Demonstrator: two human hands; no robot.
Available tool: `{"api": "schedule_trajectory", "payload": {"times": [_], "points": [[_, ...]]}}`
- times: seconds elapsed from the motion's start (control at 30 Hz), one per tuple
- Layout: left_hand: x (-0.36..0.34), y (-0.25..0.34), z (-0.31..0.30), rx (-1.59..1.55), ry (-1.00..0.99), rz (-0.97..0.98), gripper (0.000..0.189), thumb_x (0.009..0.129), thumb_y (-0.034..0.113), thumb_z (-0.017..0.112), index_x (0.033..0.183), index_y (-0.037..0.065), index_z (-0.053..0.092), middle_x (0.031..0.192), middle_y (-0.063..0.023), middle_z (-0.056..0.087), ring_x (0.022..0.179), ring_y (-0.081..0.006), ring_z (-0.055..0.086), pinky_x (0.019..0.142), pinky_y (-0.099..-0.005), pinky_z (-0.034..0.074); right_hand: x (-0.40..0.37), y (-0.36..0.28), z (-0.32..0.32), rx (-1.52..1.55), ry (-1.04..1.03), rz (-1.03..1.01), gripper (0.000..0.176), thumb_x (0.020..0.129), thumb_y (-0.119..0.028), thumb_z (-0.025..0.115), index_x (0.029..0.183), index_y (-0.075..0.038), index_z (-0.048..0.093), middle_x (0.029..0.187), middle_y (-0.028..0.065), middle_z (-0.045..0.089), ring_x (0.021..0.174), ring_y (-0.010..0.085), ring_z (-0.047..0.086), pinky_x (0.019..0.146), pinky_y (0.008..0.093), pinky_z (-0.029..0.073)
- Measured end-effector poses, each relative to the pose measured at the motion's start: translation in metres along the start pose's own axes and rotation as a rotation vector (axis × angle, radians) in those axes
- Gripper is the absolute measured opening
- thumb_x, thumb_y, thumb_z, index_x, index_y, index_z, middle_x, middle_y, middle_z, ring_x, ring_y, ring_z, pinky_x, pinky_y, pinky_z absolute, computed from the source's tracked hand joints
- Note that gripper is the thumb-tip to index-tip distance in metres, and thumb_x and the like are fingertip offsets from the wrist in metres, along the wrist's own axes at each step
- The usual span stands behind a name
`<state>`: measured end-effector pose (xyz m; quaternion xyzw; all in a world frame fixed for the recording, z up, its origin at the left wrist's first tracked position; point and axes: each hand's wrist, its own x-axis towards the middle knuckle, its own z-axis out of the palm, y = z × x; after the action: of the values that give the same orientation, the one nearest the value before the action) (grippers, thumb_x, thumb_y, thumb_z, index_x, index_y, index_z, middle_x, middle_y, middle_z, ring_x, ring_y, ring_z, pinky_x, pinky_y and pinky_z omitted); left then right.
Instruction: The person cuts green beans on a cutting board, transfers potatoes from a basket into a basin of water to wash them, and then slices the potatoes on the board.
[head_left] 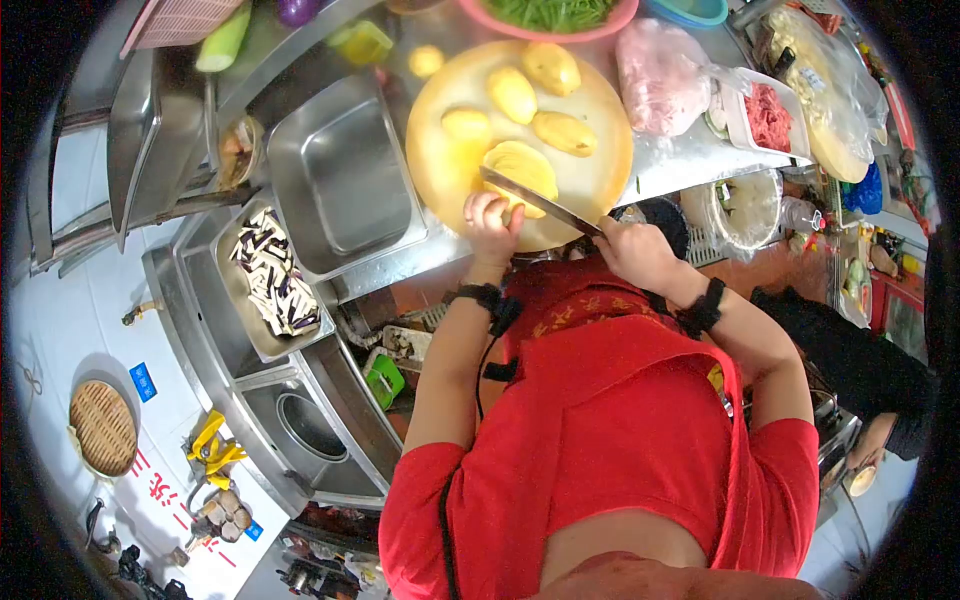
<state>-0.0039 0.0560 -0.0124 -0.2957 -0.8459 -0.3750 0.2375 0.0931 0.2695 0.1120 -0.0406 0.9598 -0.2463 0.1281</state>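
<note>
A knife (540, 199) is in my right hand (647, 258), whose fingers wrap round its handle. Its blade lies slanted across a peeled yellow potato (524, 163), which looks partly sliced. My left hand (491, 226), fingers curled, presses on the near side of that potato, just left of the blade. Both rest on a round cutting board (440, 80). Farther back on the board lie several whole peeled potatoes, among them one potato (512, 95) near the middle and another potato (565, 132) to the right.
Left of the board stands a steel pan (345, 170); below it, a tray (322, 325) holds cut eggplant strips (273, 275). Behind are a pink basin (550, 32) of green vegetables and a bagged pink item (665, 75). Minced meat (768, 118) sits at right. Another person's hand (872, 442) shows lower right.
</note>
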Motion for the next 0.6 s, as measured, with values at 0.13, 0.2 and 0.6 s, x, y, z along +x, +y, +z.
{"api": "schedule_trajectory", "payload": {"times": [0.13, 0.2, 0.6], "points": [[0.001, 0.0, 0.002, 0.036, 0.021, 0.019, 0.029, 0.071, 0.019, 0.069, 0.09, 0.007, 0.05, 0.099, -0.0107, 0.047, 0.095, -0.0318, 0.047, 0.086, -0.0431, 0.037, 0.031, -0.002, 0.044, -0.128, -0.002, -0.029, 0.014, 0.075, -0.015, 0.051, 0.08, -0.002, 0.056, 0.062, 0.0145, 0.061, 0.056, 0.03, 0.062, 0.051, 0.04, 0.051], [0.003, -0.002, 0.0, 0.045, 0.017, 0.029, 0.029, 0.071, 0.019, 0.069, 0.09, 0.007, 0.05, 0.1, -0.0108, 0.048, 0.096, -0.0319, 0.046, 0.086, -0.0433, 0.037, 0.034, 0.0, 0.049, -0.109, 0.015, -0.015, 0.014, 0.076, -0.015, 0.051, 0.079, -0.003, 0.057, 0.063, 0.0152, 0.061, 0.057, 0.0301, 0.062, 0.051, 0.04, 0.051], [0.005, 0.001, -0.012, 0.129, -0.083, 0.055, 0.024, 0.07, 0.016, 0.069, 0.092, 0.01, 0.062, 0.1, -0.0098, 0.046, 0.098, -0.0307, 0.045, 0.082, -0.0413, 0.041, 0.032, 0.011, 0.02, -0.109, -0.005, -0.06, 0.016, 0.078, -0.018, 0.05, 0.077, -0.004, 0.059, 0.062, 0.0166, 0.061, 0.056, 0.0314, 0.062, 0.052, 0.041, 0.05]]}}
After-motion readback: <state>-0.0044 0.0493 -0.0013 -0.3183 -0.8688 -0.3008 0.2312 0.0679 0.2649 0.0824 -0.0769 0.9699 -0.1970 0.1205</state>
